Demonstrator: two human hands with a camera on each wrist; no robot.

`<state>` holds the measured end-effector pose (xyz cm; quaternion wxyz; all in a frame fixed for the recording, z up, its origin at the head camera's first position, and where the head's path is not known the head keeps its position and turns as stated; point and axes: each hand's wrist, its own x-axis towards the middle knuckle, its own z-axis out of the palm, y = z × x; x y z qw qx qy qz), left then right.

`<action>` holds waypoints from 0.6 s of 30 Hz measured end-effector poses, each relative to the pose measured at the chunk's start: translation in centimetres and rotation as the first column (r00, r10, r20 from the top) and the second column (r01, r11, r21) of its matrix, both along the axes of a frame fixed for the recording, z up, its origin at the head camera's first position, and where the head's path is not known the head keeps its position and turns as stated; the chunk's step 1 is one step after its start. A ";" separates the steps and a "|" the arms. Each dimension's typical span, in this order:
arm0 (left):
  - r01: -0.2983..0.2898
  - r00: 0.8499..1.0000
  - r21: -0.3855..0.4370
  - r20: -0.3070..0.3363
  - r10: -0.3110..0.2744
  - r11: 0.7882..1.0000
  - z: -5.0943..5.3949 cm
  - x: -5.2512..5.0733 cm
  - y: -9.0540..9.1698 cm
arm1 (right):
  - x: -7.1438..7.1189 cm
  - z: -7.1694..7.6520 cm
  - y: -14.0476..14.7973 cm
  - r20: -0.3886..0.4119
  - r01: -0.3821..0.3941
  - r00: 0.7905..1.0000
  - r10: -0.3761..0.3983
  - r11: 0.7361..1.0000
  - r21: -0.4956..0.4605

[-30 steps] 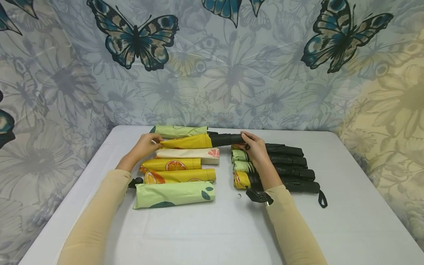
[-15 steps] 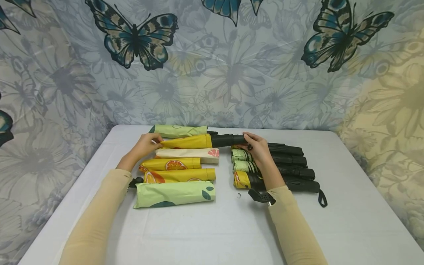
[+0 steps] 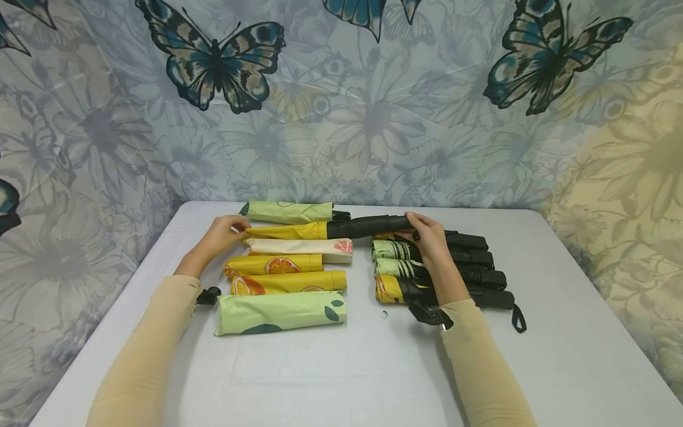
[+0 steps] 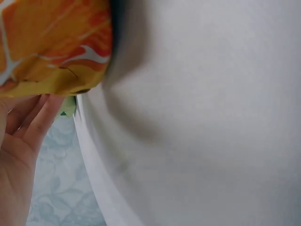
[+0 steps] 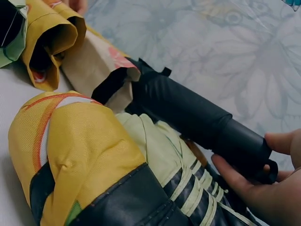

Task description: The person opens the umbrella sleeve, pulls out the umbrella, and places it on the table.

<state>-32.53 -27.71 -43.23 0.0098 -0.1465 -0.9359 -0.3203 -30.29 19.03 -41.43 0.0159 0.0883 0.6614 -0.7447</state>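
Observation:
My left hand pinches the closed end of a yellow sleeve; in the left wrist view the fingers lie against its orange-patterned fabric. A black folded umbrella sticks out of the sleeve's right end. My right hand grips the umbrella's far end, and the right wrist view has thumb and fingers around the black handle. Just in front of the yellow sleeve lies a cream sleeve; behind it is a light green one with a black end showing.
Two yellow sleeves and a wide green sleeve lie in front on the left. Several folded umbrellas with black ends lie at the right, under and beside my right forearm. A small ring rests on the white table.
My right hand has moved right with the umbrella, and my left hand has shifted left with the sleeve. More of the black umbrella shows outside the sleeve.

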 end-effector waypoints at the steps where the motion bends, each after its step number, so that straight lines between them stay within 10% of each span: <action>1: -0.001 1.000 0.004 0.004 0.001 1.000 0.0 0.0 0.0 | 0.0 0.0 0.0 -0.002 0.001 1.000 -0.001 1.000 -0.006; 18: 0.017 1.000 0.019 -0.009 -0.017 1.000 -0.5 -0.4 1.0 | 0.1 0.6 0.8 -0.015 0.051 0.999 -0.052 0.997 -0.065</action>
